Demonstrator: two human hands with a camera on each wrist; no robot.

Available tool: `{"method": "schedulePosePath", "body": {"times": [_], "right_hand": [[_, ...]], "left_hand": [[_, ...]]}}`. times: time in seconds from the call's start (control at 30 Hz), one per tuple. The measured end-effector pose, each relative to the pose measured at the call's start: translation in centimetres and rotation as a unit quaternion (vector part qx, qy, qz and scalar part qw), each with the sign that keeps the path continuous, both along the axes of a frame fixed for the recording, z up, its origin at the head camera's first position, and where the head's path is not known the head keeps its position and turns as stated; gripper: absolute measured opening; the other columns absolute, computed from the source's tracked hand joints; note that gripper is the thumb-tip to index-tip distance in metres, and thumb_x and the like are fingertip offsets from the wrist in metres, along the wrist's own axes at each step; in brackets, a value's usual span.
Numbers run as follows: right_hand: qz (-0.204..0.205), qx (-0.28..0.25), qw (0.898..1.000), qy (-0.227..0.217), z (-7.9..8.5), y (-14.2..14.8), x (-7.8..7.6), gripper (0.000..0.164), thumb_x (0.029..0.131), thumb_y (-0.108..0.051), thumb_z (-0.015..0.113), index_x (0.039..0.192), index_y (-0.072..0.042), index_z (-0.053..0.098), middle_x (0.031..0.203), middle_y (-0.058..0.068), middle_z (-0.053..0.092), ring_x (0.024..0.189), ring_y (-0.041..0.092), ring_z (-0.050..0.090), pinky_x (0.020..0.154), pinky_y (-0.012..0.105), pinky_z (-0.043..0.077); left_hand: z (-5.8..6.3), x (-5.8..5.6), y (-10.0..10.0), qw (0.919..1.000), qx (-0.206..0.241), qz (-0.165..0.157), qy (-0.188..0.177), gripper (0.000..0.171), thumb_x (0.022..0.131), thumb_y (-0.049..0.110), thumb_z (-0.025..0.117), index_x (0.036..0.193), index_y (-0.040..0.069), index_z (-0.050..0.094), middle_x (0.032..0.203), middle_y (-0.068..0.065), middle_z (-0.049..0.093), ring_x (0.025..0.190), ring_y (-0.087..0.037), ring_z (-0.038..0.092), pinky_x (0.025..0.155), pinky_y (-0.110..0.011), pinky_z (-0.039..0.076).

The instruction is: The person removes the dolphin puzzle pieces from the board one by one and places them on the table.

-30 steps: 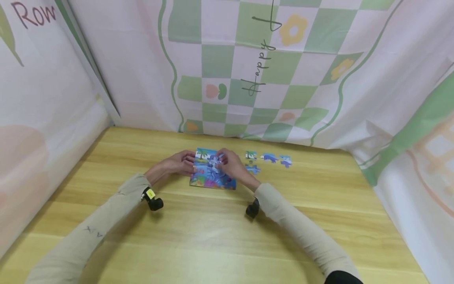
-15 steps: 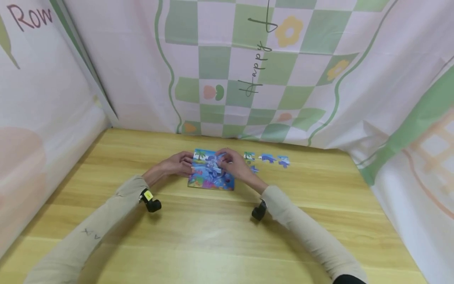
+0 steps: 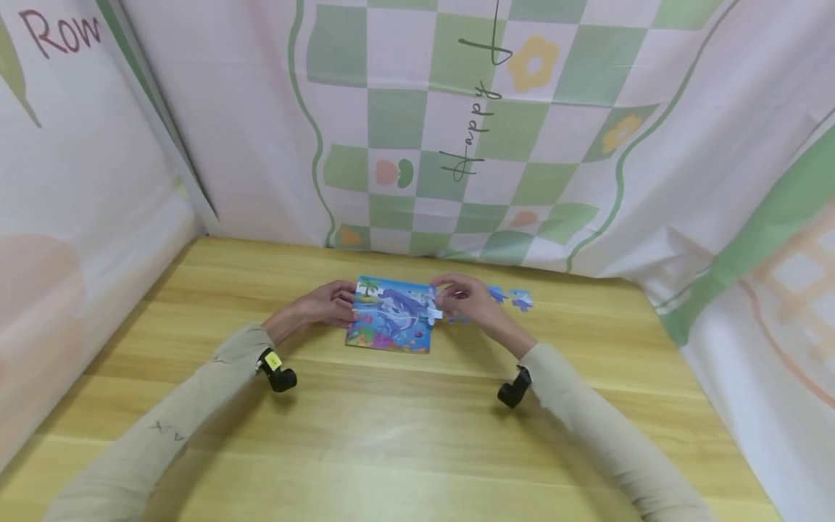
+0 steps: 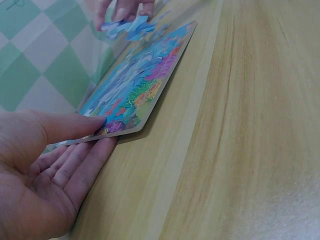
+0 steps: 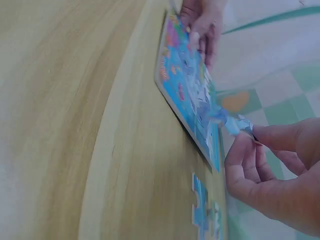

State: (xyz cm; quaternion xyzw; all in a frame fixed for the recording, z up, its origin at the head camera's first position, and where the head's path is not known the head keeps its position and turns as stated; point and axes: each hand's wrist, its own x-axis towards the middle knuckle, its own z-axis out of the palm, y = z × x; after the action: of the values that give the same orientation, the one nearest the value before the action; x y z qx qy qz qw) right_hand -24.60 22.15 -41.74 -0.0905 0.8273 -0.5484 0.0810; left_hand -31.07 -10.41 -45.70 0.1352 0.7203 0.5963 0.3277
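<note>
A square puzzle board [image 3: 373, 335] with a dolphin and coral picture lies on the wooden table. My left hand [image 3: 326, 301] grips its left edge; in the left wrist view, the thumb is on top and the fingers [image 4: 82, 170] are underneath. Just past the board's right edge, my right hand [image 3: 468, 299] pinches a blue and white jigsaw piece [image 3: 433, 313] between thumb and fingertips. That piece hangs above the board's surface in the right wrist view. Other loose jigsaw pieces [image 3: 522, 299] lie to the right, some partly hidden by my right hand.
The wooden table [image 3: 391, 428] extends toward me in front of the board. A printed fabric curtain [image 3: 457, 130] rises close behind the board, and further fabric walls stand left and right. A wrist camera [image 3: 280, 373] sits on each sleeve.
My right hand has moved right from over the board to its right edge, carrying the jigsaw piece and uncovering the dolphin picture. My left hand has stayed on the board's left edge.
</note>
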Motion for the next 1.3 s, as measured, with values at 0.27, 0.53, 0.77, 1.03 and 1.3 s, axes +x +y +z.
{"method": "schedulePosePath", "body": {"times": [0.27,0.53,0.77,1.03,1.3], "right_hand": [[-0.033,-0.029,0.997,-0.061,-0.1,2.9,0.5,0.036,0.103,0.001,0.061,0.139,0.006,0.058,0.106,0.011,0.066,0.094,0.013,0.066,0.088,0.037,0.067],[-0.048,-0.032,0.995,-0.083,-0.5,5.2,1.5,0.044,0.1,0.003,0.063,0.142,0.01,0.053,0.112,0.017,0.061,0.093,0.018,0.066,0.087,0.038,0.068],[-0.071,-0.018,0.993,-0.087,-0.7,7.7,2.4,0.041,0.103,-0.002,0.061,0.14,0.014,0.053,0.119,0.018,0.062,0.093,0.017,0.067,0.087,0.038,0.068],[-0.097,-0.035,0.987,-0.12,-0.4,9.5,3.1,0.043,0.104,-0.001,0.06,0.142,0.016,0.047,0.112,0.009,0.066,0.091,0.013,0.068,0.085,0.032,0.068],[-0.142,0.024,0.986,-0.079,-0.8,8.7,3.2,0.033,0.102,0.001,0.063,0.129,0.019,0.057,0.107,0.018,0.07,0.076,0.012,0.069,0.072,0.032,0.069]], "left_hand": [[0.1,0.1,0.1,1.0,-0.004,0.005,-0.002,0.077,0.097,-0.008,0.064,0.16,-0.007,0.02,0.151,-0.028,0.036,0.124,-0.031,0.053,0.099,-0.033,0.063],[-0.1,0.1,0.0,0.9999,-0.003,0.011,-0.001,0.074,0.098,-0.006,0.065,0.159,-0.007,0.023,0.149,-0.029,0.04,0.111,-0.023,0.061,0.098,-0.033,0.064],[-0.1,0.2,0.0,0.9999,0.002,0.012,-0.001,0.074,0.098,-0.007,0.064,0.158,-0.008,0.023,0.148,-0.029,0.04,0.107,-0.023,0.063,0.097,-0.033,0.064],[-0.2,0.1,0.1,0.9998,0.003,0.019,-0.003,0.076,0.096,-0.007,0.066,0.159,-0.006,0.023,0.147,-0.025,0.041,0.118,-0.027,0.056,0.097,-0.032,0.064],[-0.3,0.2,0.0,0.9999,0.007,0.013,0.005,0.076,0.097,-0.007,0.065,0.159,-0.008,0.022,0.148,-0.028,0.039,0.116,-0.026,0.057,0.099,-0.033,0.063]]}}
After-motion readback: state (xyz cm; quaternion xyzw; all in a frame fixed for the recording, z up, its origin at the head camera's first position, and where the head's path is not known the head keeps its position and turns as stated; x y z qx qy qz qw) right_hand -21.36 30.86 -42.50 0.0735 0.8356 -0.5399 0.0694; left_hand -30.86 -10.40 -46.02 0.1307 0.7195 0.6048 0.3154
